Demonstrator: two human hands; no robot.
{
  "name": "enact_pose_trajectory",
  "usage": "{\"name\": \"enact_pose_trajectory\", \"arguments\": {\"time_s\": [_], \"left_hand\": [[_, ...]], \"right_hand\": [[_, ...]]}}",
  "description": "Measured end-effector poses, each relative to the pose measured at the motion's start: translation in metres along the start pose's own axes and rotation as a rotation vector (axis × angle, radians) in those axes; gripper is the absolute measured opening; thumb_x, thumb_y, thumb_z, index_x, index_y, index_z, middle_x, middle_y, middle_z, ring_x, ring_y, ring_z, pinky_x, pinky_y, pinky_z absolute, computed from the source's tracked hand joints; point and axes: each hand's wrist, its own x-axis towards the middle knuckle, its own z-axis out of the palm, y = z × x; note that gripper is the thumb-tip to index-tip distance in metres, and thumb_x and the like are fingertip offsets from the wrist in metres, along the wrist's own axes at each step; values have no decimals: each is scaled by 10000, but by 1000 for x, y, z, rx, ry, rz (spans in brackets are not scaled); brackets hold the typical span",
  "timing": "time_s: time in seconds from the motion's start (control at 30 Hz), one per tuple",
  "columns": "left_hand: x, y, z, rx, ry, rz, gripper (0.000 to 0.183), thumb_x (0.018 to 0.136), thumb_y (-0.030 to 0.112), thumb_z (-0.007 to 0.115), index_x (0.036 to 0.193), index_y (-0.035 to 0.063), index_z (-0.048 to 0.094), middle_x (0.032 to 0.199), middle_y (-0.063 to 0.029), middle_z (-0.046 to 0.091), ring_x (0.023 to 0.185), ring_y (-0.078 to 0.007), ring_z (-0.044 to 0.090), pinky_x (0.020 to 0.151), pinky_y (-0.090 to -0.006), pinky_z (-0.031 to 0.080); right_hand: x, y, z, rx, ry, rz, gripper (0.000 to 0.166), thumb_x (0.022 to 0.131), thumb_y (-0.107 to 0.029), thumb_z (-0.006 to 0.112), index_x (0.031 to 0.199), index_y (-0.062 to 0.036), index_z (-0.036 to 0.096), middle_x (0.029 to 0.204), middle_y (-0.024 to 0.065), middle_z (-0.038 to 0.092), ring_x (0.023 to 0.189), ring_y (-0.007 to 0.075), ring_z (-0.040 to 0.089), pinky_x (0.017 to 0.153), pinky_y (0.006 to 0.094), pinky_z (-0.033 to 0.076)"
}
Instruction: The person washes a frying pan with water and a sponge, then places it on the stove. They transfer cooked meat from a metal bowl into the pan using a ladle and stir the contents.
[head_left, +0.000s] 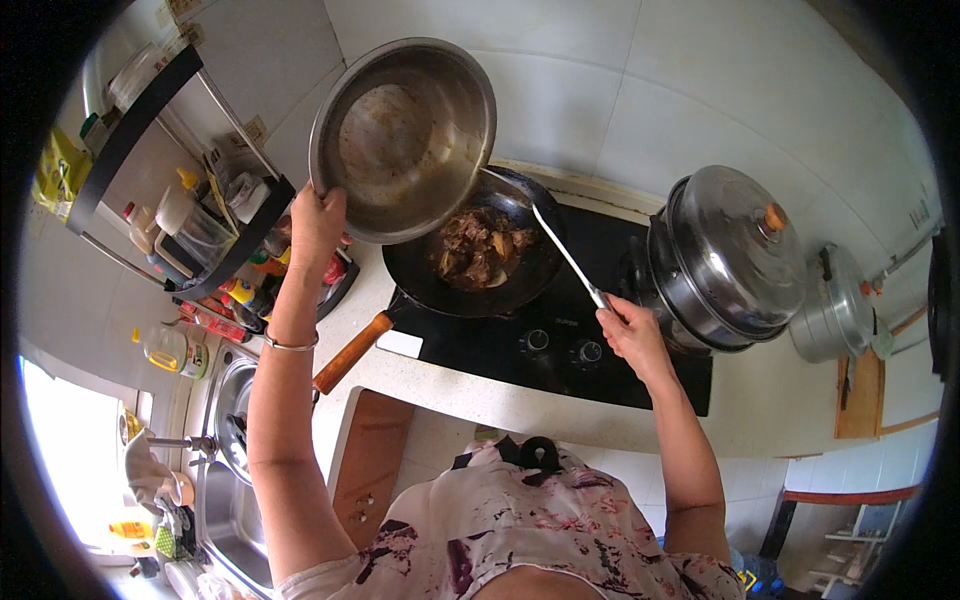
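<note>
My left hand (318, 223) grips the rim of a metal basin (397, 139), which is tipped so that its stained inside faces me. Below the basin sits a black wok (420, 289) with a wooden handle (352, 352), on the left part of the hob. Chunks of browned meat in dark sauce (480, 251) lie in the wok. My right hand (634, 336) is closed around the handle of a metal spatula (562, 251). The spatula's head is up by the basin's lower right rim; whether it touches the rim I cannot tell.
A lidded steamer pot (731, 259) stands on the right of the black glass hob (517, 341), with an aluminium pot (829, 307) beyond it. On the left are a rack of bottles and jars (187, 277), an oil bottle (169, 352) and a steel sink (232, 517).
</note>
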Motion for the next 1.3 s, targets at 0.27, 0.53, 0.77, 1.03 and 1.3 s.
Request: {"name": "enact_pose_trajectory", "arguments": {"time_s": [0.27, 0.53, 0.77, 1.03, 1.3], "left_hand": [[7, -18, 4, -99, 22, -56, 240, 820, 128, 441, 894, -87, 518, 632, -101, 545, 482, -173, 558, 372, -290, 466], [7, -13, 8, -162, 45, -55, 236, 825, 135, 442, 837, -89, 514, 627, -85, 533, 507, -157, 562, 384, -287, 476], [7, -17, 5, -177, 20, -90, 222, 832, 139, 441, 839, -66, 525, 645, -76, 529, 488, -157, 541, 386, -283, 477], [-6, -17, 3, -403, 112, -221, 274, 829, 156, 454, 958, -83, 493, 745, -113, 584, 509, -200, 566, 433, -300, 495], [-36, -28, -7, -601, -8, -367, 272, 838, 129, 449, 994, -91, 483, 827, -164, 613, 611, -225, 605, 463, -302, 497]], "right_hand": [[-7, 6, 11, -25, -114, -18, 285, 871, -182, 560, 1123, -52, 586, 627, -40, 481, 552, 49, 425, 494, 219, 359], [-9, 10, -1, -167, -76, -22, 282, 861, -192, 568, 1109, -60, 597, 630, -28, 493, 566, 61, 433, 512, 234, 366], [-2, 2, -3, -36, -33, -19, 269, 876, -139, 548, 1122, -34, 574, 626, -64, 442, 508, 13, 383, 431, 161, 305], [-2, 11, -1, -178, -49, -22, 267, 865, -146, 545, 1104, -28, 556, 629, -39, 458, 513, 38, 412, 435, 186, 338], [-2, -10, 7, -363, -53, 47, 207, 891, -153, 470, 1055, -31, 506, 617, -13, 452, 448, 71, 418, 368, 231, 328]]}}
